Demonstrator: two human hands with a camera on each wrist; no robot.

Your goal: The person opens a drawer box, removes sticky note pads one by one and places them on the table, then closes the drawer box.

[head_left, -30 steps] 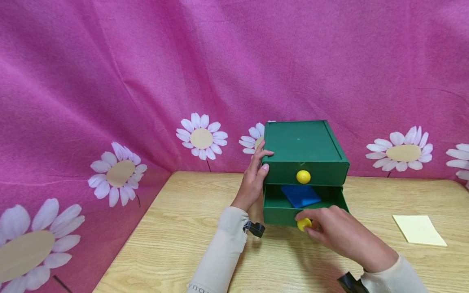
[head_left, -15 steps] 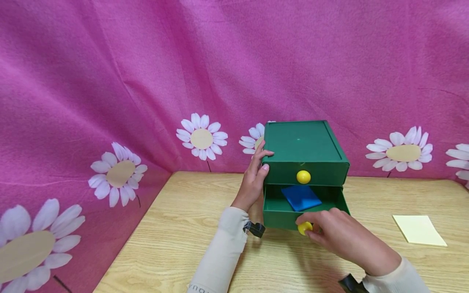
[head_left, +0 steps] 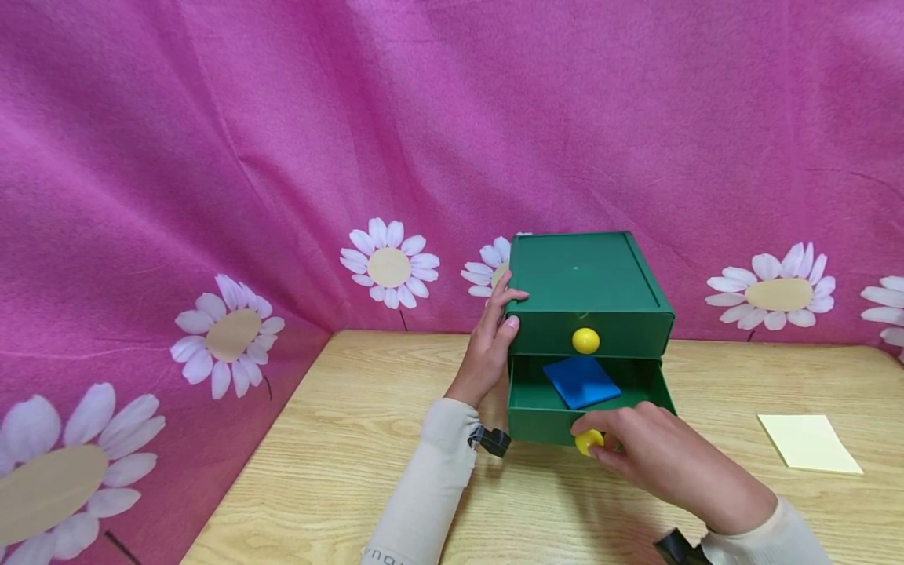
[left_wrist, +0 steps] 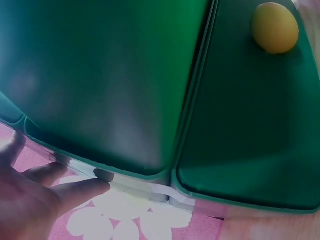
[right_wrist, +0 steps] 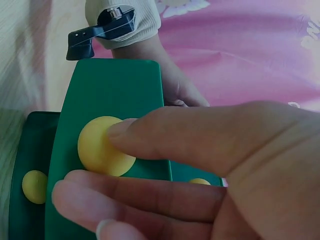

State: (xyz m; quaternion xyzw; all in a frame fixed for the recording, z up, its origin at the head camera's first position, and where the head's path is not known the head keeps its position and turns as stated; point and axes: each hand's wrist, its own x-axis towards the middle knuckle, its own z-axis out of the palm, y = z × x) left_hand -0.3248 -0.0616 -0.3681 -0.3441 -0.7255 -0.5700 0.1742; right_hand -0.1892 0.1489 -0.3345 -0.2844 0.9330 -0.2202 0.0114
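Observation:
A small green chest of drawers (head_left: 589,271) stands toward the back of the table. My left hand (head_left: 486,337) rests on its left side with fingers extended, one finger over the top edge. Below the top drawer's yellow knob (head_left: 585,340), another drawer (head_left: 540,424) is pulled out toward me. My right hand (head_left: 660,455) pinches that drawer's round yellow knob (right_wrist: 102,145) between thumb and fingers. Inside the drawer lies a flat blue square (head_left: 581,382). In the right wrist view, a further yellow knob (right_wrist: 35,186) shows on the drawer below.
A pad of pale yellow sticky notes (head_left: 810,444) lies to the right on the wooden table (head_left: 339,439). A pink cloth (head_left: 424,118) with daisies hangs behind and to the left. Black wrist mounts (head_left: 490,441) sit on both sleeves.
The lower drawer has slid a little further out toward me, with my right hand on its knob. More of the blue square shows. My left hand has stayed put.

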